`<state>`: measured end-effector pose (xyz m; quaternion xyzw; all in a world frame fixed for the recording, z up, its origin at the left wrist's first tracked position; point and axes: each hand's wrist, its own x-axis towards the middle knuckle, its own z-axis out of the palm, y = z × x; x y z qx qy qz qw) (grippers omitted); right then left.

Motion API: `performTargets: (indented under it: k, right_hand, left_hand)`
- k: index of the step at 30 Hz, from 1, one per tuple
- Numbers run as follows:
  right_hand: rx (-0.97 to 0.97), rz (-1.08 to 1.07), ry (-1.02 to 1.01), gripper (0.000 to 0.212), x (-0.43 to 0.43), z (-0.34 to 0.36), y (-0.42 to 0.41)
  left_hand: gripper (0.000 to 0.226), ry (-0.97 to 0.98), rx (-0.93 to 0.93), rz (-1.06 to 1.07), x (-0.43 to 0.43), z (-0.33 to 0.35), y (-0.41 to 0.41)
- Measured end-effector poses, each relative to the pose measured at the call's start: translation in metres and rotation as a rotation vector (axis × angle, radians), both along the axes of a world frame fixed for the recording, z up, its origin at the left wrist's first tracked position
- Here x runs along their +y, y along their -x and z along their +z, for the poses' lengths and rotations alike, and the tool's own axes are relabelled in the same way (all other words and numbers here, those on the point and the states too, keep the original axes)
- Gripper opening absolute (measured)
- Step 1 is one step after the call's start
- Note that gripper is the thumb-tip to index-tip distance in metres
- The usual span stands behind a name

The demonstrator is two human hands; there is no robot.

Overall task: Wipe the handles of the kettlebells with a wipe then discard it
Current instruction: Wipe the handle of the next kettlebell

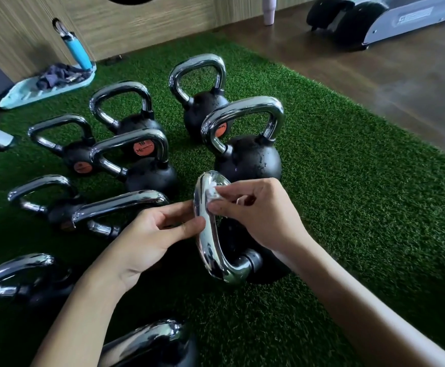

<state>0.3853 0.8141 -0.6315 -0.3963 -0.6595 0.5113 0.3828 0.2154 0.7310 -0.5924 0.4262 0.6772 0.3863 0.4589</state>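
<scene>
Near kettlebell stood on the turf, its handle edge-on to me. My right hand pinched the wipe against the handle's far bend to rub the chrome. My left hand pinched the handle's left side, probably to steady it. Other kettlebells stood left and far.

Wipe: mostly buried in the right hand pinch; only a white wad shows.
Left hand: index fingertip hidden behind the handle.
Near kettlebell body: largely covered by the handle and right wrist.
Bottom kettlebell: cut off by the lower edge.
Left-edge kettlebell: cut off by the left edge.
Treadmill: cut off by the top edge.
Small orange label: print too small to read.
</scene>
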Motion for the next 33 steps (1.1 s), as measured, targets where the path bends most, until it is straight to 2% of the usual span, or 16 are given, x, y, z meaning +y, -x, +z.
performTargets:
  k: [8, 17, 22, 26, 30, 33]
  right_hand:
    - [-0.207, 0.097, -0.316, 0.026, -0.064, -0.024, -0.037]
    - [-0.205, 0.153, -0.380, 0.027, -0.045, -0.030, -0.044]
    - [-0.354, 0.289, -0.464, 0.025, -0.024, -0.051, -0.059]
    - [-0.535, 0.384, -0.586, 0.019, 0.012, -0.042, -0.044]
    - [-0.569, 0.589, -0.435, 0.021, 0.016, -0.027, -0.031]
    - [-0.409, 0.621, -0.202, 0.023, 0.011, -0.020, -0.035]
  left_hand:
    - [0.023, -0.015, 0.014, 0.008, -0.003, -0.002, 0.004]
    - [0.025, -0.032, 0.042, -0.093, -0.002, 0.000, 0.005]
    - [0.022, -0.038, 0.056, -0.083, -0.007, 0.000, 0.006]
    - [0.023, -0.038, 0.066, -0.080, -0.010, -0.001, 0.007]
    - [0.022, -0.051, 0.089, -0.088, -0.009, -0.002, 0.008]
    - [0.020, -0.055, 0.091, -0.060, -0.010, -0.003, 0.009]
